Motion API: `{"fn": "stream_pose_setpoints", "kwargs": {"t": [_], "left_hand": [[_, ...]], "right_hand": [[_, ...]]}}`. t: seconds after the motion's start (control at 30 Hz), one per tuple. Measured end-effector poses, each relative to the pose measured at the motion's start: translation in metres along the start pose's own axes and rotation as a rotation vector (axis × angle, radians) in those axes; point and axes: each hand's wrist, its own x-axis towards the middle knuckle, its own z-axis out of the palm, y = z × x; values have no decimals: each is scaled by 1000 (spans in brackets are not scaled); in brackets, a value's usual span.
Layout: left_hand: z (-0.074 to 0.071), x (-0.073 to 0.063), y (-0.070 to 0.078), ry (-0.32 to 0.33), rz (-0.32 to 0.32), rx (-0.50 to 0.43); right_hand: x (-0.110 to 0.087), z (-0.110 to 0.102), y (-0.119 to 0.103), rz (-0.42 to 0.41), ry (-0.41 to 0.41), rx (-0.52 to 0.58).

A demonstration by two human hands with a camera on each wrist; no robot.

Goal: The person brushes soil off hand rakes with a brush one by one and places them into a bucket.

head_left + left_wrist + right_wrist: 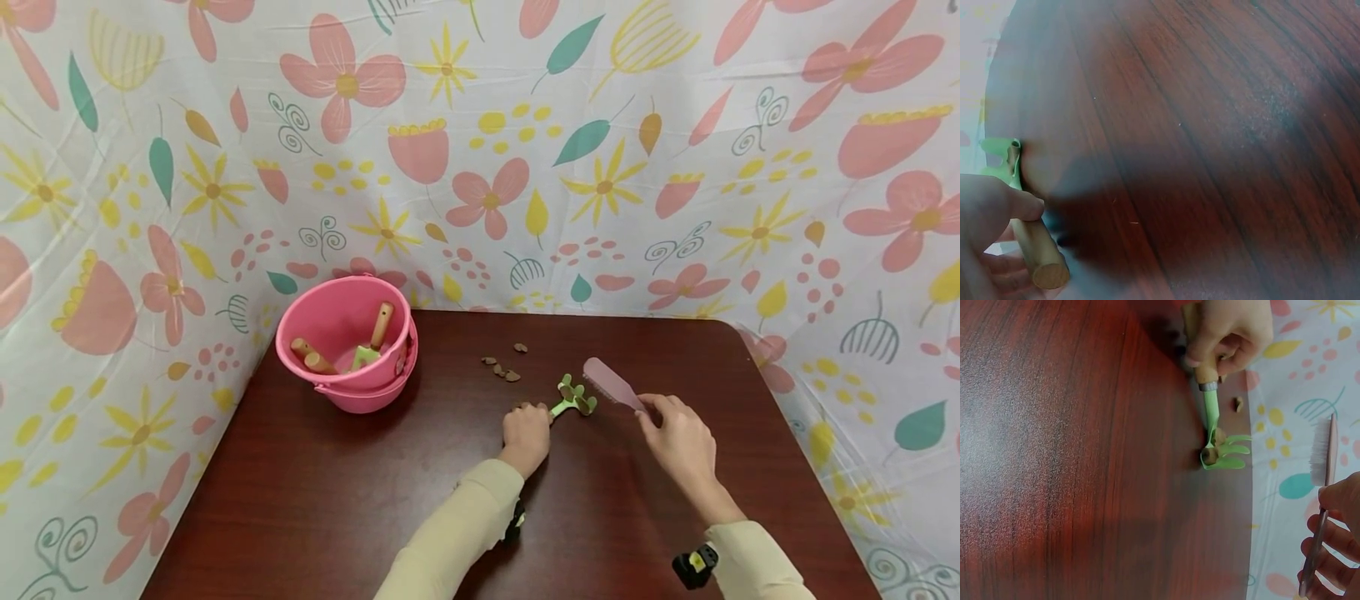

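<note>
My left hand (527, 435) grips the wooden handle of a small green hand rake (1210, 409), whose prongs point away to the right over the table. A few brown pebble-like pieces (1210, 455) sit against the prongs, as the right wrist view shows. My right hand (681, 442) holds a pink brush (611, 382) with pale bristles by its handle, thumb on one side and fingers curled on the other. The brush head hangs just right of the rake, bristles facing it. Several loose brown pieces (512, 376) lie on the table beyond my left hand.
Two nested pink buckets (367, 402) stand at the back left of the dark wooden table (337, 517). Inside the top one are wooden-handled tools (382, 325), one with a green head. Flower-patterned cloth (487, 100) hangs behind and beside the table.
</note>
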Motion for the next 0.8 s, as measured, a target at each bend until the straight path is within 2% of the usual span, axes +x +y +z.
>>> {"fn": "stream_pose_setpoints", "kwargs": {"t": [0.33, 0.53, 0.8], "left_hand": [[-2, 2, -7, -41, -16, -40], [-5, 2, -17, 5, 38, -33], [-18, -1, -31, 9, 89, -25]], "right_hand": [[0, 3, -3, -1, 2, 8], [0, 5, -3, 7, 4, 11], [3, 6, -7, 9, -9, 13]]}}
